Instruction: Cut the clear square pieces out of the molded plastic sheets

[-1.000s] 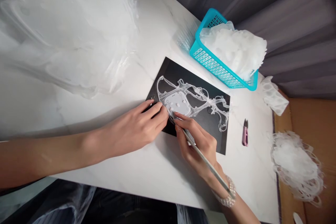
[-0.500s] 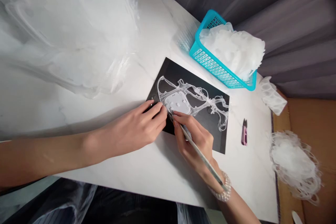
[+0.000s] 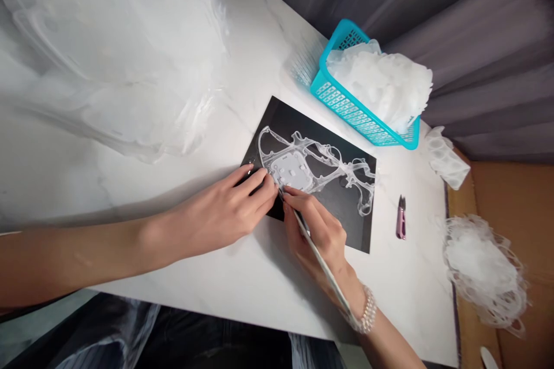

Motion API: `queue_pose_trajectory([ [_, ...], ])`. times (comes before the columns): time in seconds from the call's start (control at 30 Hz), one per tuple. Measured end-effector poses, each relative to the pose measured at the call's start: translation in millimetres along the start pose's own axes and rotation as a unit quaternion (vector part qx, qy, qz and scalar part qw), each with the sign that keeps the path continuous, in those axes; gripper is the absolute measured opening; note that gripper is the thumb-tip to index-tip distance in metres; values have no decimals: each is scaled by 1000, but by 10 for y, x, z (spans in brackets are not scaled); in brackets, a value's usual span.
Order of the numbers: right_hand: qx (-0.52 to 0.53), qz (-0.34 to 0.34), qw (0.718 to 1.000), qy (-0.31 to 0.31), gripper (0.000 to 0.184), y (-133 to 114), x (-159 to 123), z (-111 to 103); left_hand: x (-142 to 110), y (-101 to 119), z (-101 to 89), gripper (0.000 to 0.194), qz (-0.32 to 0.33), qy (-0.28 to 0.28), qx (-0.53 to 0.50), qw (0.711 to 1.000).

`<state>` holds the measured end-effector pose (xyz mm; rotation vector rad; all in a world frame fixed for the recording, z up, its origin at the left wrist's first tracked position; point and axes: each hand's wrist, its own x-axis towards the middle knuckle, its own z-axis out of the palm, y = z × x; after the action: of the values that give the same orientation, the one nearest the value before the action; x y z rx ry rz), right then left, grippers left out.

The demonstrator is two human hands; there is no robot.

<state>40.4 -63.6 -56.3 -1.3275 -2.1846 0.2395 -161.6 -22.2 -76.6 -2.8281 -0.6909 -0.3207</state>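
Observation:
A translucent white moulded sheet [image 3: 335, 153] with thin, looping edges lies on a black mat [image 3: 346, 216]. At its left part sits a rounded squarish panel [image 3: 298, 173] with small raised bits. My left hand [image 3: 240, 202] rests at the mat's lower left, fingers stretched and apart, the fingertips touching the sheet's edge. In my right hand [image 3: 318, 222], a slim pen-like tool [image 3: 322, 265] with a pale handle is pinched, its tip down at the panel's lower left corner, close to my left fingertips. The tip itself is too small and covered to make out.
Behind the mat stands a turquoise basket [image 3: 346, 112] full of translucent white pieces. A large heap of translucent sheets [image 3: 130, 57] lies at left. Pink-handled thread snips [image 3: 401, 219] lie at right, near a tangle of white scraps [image 3: 482, 271] over a cardboard box [image 3: 519, 202].
My right hand and the tool have shifted slightly left, along the panel's lower edge. My left hand stays almost where it was. The view has drifted a little.

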Motion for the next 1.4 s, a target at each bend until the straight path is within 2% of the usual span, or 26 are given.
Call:
queue_pose_trajectory([
  [0.17, -9, -27, 1000, 5, 20, 25, 5, 16, -11, 9, 3, 44, 3, 1, -1, 1000],
  [0.4, -13, -23, 1000, -10, 19, 22, -10, 0, -7, 27, 13, 45, -9, -10, -17, 1000],
  [0.57, -55, -68, 995, -39, 22, 19, 23, 53, 34, 3, -30, 32, -30, -29, -64, 997],
  [0.67, -69, -71, 994, -38, 24, 55, 45, 107, 39, 4, -28, 30, -54, -17, -90, 994],
  [0.9, -124, -90, 981, -122, 32, 61, 64, 48, 9, 97, 7, 38, -73, 15, -59, 995],
  [1.0, -144, -107, 975, -134, 33, -14, 114, 25, 14, 109, 16, 39, -60, 21, -59, 996],
  [1.07, -119, -103, 978, -134, 32, -37, 159, 38, 19, 105, 20, 39, -44, 11, -56, 997],
  [1.13, -42, -64, 990, -115, 31, 26, 194, 28, 23, 99, 19, 39, -28, -4, -53, 998],
  [1.2, 83, 31, 994, -63, 31, 233, 195, -71, 24, 95, 13, 40, -17, -15, -62, 998],
  [1.23, 154, 95, 983, -19, 29, 396, 175, -168, 23, 93, 10, 41, -14, -20, -70, 997],
  [1.27, 220, 167, 961, 26, 25, 593, 141, -297, 23, 92, 7, 42, -16, -21, -77, 997],
  [1.33, 335, 275, 892, 129, 15, 1030, 34, -617, 21, 91, 7, 47, -26, -17, -80, 996],
  [1.37, 372, 313, 862, 146, 10, 1234, -35, -783, 20, 90, 10, 50, -30, -14, -76, 997],
  [1.4, 376, 333, 853, 140, 7, 1401, -110, -934, 19, 90, 17, 52, -34, -10, -71, 997],
])
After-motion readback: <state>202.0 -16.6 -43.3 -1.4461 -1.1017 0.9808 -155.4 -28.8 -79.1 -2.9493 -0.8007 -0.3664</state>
